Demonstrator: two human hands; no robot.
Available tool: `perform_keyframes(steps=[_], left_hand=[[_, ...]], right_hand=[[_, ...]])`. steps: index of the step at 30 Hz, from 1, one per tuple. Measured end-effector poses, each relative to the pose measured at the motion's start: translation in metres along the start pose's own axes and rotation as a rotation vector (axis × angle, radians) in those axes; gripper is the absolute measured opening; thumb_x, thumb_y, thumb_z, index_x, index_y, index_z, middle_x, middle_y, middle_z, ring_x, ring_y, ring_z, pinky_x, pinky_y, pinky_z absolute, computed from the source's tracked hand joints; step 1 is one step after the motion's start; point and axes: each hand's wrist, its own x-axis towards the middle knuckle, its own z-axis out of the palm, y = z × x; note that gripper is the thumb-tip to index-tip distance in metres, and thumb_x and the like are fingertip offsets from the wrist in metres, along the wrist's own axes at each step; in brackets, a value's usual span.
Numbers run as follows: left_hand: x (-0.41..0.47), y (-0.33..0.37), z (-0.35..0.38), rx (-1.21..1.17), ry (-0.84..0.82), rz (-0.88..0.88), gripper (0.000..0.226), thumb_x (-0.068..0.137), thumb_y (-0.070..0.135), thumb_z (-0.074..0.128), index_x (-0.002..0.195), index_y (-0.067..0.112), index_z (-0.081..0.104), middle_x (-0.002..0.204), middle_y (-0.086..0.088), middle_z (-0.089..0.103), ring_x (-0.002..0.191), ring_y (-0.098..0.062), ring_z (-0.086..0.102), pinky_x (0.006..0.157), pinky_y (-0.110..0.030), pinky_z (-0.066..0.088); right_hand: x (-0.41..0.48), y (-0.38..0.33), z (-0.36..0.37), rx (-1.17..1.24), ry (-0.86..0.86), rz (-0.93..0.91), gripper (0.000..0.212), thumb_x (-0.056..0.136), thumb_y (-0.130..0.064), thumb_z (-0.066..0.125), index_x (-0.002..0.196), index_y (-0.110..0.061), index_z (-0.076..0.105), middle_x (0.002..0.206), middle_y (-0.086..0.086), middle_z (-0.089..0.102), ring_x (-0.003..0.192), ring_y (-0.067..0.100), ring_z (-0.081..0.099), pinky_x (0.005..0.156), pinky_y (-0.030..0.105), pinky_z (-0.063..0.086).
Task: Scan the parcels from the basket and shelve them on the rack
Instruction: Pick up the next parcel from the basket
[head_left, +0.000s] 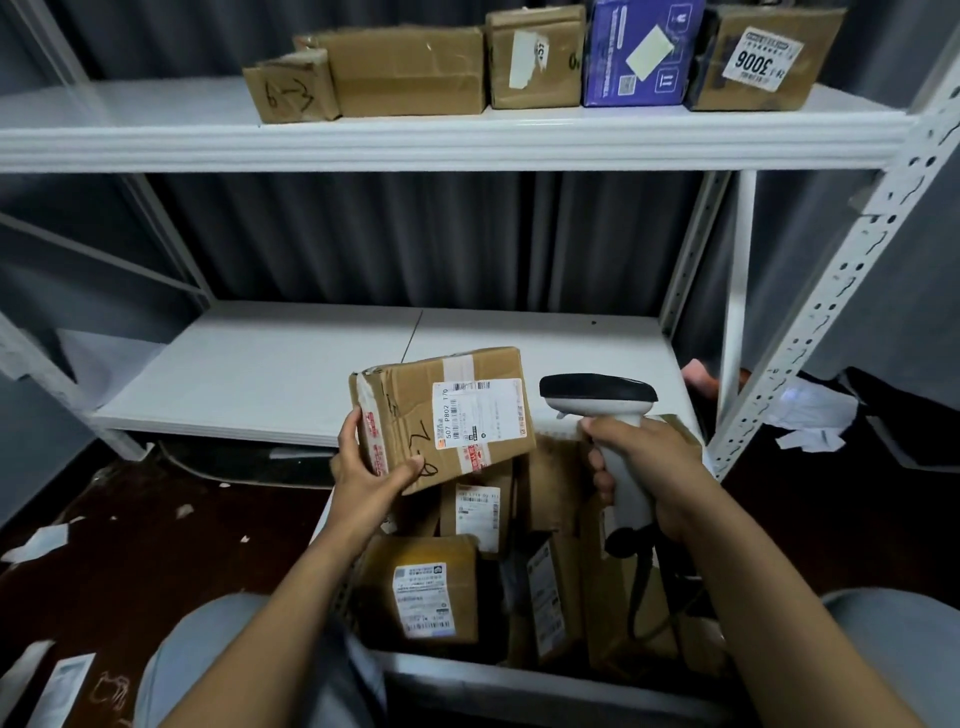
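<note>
The person has bare forearms (322, 561) and wears light grey-blue trousers (208, 654).

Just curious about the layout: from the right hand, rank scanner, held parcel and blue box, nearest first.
1. Scanner, gripped in the right hand.
2. Held parcel, just to its left.
3. Blue box, up on the top shelf.

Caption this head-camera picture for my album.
Left hand holds a labelled parcel beside the scanner gripped by the right hand, above the parcel basket.
</note>
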Motion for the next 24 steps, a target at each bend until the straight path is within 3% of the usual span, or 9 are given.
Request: perform_keyframes(steps=[20, 22, 24], left_hand=[[-0.012, 0.01, -0.005, 0.023, 0.022, -0.041, 0.093, 0.08, 0.029, 0.076, 0.149, 0.046, 0.015, 0.153, -0.008, 0.021, 0.137, -0.035, 0.03, 0.105, -0.054, 0.036], [-0.015, 0.012, -0.005, 0.008, 0.034, -0.071, 0.094, 0.076, 0.038, 0.078, 0.146, 0.051, 0.017, 0.152, -0.009, 0.024, 0.135, -0.036, 0.034, 0.105, -0.057, 0.039], [-0.015, 0.012, -0.007, -0.044, 0.058, -0.111, 0.098, 0.057, 0.064, 0.079, 0.133, 0.069, 0.018, 0.15, -0.009, 0.031, 0.13, -0.036, 0.042, 0.098, -0.059, 0.045]], right_hand=[[-0.014, -0.016, 0.004, -0.115, 0.04, -0.068, 0.019, 0.092, -0.02, 0.062, 0.079, -0.007, 0.058, 0.059, 0.008, 0.055, 0.045, 0.018, 0.049, 0.046, 0.027, 0.042], [-0.015, -0.021, 0.009, -0.146, 0.026, -0.1, 0.02, 0.091, -0.021, 0.062, 0.077, -0.007, 0.057, 0.059, 0.008, 0.055, 0.045, 0.017, 0.049, 0.045, 0.026, 0.042], [-0.015, -0.03, 0.016, -0.181, 0.016, -0.139, 0.021, 0.091, -0.021, 0.063, 0.077, -0.007, 0.057, 0.058, 0.008, 0.055, 0.044, 0.017, 0.049, 0.045, 0.026, 0.042]])
